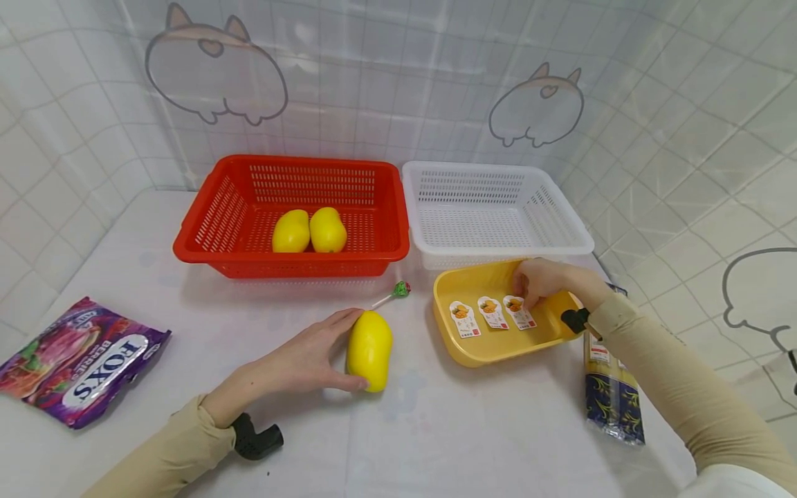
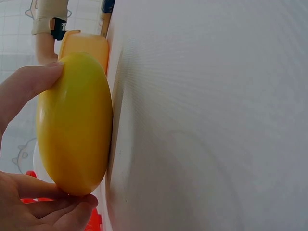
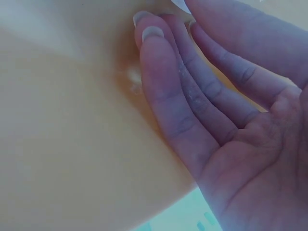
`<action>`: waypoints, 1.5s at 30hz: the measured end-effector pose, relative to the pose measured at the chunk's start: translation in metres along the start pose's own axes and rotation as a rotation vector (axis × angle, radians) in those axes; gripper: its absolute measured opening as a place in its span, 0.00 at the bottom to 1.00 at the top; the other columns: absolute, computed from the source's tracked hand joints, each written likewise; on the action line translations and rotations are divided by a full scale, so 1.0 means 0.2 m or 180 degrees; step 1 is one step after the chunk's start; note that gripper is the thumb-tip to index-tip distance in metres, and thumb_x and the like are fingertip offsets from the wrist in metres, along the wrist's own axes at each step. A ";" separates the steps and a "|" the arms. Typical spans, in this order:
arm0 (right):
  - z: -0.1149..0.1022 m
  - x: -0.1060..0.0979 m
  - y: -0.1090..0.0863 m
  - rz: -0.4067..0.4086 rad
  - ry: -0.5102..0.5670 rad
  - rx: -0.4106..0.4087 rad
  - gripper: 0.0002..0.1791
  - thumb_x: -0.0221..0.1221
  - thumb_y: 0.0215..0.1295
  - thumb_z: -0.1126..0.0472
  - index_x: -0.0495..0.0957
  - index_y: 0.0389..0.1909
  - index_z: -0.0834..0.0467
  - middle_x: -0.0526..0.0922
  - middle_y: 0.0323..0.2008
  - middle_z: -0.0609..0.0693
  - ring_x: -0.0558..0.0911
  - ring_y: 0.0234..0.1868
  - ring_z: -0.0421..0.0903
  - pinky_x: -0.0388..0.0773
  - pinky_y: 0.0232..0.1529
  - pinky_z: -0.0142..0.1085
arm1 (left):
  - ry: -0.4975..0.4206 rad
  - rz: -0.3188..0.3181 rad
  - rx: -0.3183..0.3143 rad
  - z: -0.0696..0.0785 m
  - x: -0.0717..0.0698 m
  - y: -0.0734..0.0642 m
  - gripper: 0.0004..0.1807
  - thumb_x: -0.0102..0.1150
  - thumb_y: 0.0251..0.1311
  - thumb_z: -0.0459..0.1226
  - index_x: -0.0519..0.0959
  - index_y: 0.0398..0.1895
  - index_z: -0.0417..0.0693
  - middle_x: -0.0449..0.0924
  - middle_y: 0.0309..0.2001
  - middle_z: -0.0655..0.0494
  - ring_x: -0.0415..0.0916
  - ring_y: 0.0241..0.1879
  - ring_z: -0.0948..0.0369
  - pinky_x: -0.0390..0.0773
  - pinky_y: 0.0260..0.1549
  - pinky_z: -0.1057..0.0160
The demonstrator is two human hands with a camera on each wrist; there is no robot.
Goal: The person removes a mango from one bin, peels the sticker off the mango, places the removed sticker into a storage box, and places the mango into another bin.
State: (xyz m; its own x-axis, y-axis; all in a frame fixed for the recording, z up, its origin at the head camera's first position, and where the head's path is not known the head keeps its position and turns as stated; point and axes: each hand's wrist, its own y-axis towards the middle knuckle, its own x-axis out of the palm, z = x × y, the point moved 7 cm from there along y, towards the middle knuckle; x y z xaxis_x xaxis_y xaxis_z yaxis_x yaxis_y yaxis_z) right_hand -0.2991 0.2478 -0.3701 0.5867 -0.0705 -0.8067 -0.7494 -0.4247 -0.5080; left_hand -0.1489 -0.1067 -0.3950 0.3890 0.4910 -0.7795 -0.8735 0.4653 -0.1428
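Note:
My left hand (image 1: pixel 311 356) grips a yellow mango (image 1: pixel 370 351) at the middle of the table, thumb at its near end and fingers at its far end. In the left wrist view the mango (image 2: pixel 74 127) sits close to the tabletop. Inside a yellow tray (image 1: pixel 461 353) at the right, my right hand (image 1: pixel 548 280) reaches down with curled fingers. It pinches the edge of the rightmost mango-print label (image 1: pixel 521 317); two more labels (image 1: pixel 465 319) lie to its left. The right wrist view shows the curled fingers (image 3: pixel 161 72) close up, with a white sliver of label at the thumb tip.
Two mangoes (image 1: pixel 291 232) lie in a red basket (image 1: pixel 311 266) at the back. Beside it stands a white basket (image 1: pixel 504 252). A green lollipop (image 1: pixel 401 289) lies before them. A purple candy bag (image 1: pixel 81 363) is at the left; a pasta packet (image 1: pixel 613 394) lies under the right forearm.

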 end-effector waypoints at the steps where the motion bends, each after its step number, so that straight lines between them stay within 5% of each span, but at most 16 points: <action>1: 0.00 0.00 0.00 -0.0001 0.0005 0.0005 0.16 0.73 0.51 0.67 0.80 0.39 0.66 0.78 0.35 0.54 0.75 0.34 0.46 0.75 0.34 0.31 | -0.0003 -0.0002 -0.0004 0.00 0.00 0.00 0.65 0.73 0.42 0.65 0.54 0.79 0.45 0.54 0.78 0.50 0.56 0.75 0.49 0.62 0.71 0.42; 23: -0.03 -0.02 -0.07 0.0071 -0.0013 -0.0169 0.14 0.70 0.58 0.64 0.79 0.41 0.64 0.80 0.32 0.50 0.76 0.32 0.44 0.77 0.35 0.33 | -0.0016 0.0004 0.0037 0.00 0.00 0.00 0.64 0.73 0.43 0.65 0.54 0.79 0.45 0.54 0.78 0.50 0.56 0.75 0.49 0.62 0.71 0.43; 35: -0.09 -0.04 -0.16 0.0264 0.0140 -0.0524 0.15 0.69 0.60 0.64 0.79 0.44 0.66 0.84 0.37 0.51 0.80 0.38 0.45 0.80 0.41 0.36 | -0.0004 -0.0005 0.0006 0.00 0.01 0.01 0.65 0.73 0.42 0.66 0.53 0.79 0.45 0.54 0.78 0.50 0.56 0.75 0.50 0.62 0.71 0.43; 45: -0.15 -0.07 -0.23 0.0576 0.0017 -0.0513 0.17 0.69 0.61 0.59 0.80 0.45 0.66 0.84 0.37 0.51 0.80 0.38 0.46 0.81 0.41 0.37 | -0.0001 -0.0005 0.0003 0.00 0.00 0.00 0.65 0.73 0.42 0.65 0.54 0.79 0.45 0.54 0.78 0.50 0.57 0.75 0.49 0.62 0.71 0.43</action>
State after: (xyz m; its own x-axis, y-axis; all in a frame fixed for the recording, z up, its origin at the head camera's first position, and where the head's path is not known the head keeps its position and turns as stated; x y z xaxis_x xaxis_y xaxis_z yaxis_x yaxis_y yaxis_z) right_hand -0.2624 0.2407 -0.3263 0.4492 -0.1632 -0.8784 -0.7842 -0.5432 -0.3001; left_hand -0.1493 -0.1061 -0.3953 0.3904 0.4905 -0.7791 -0.8727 0.4668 -0.1434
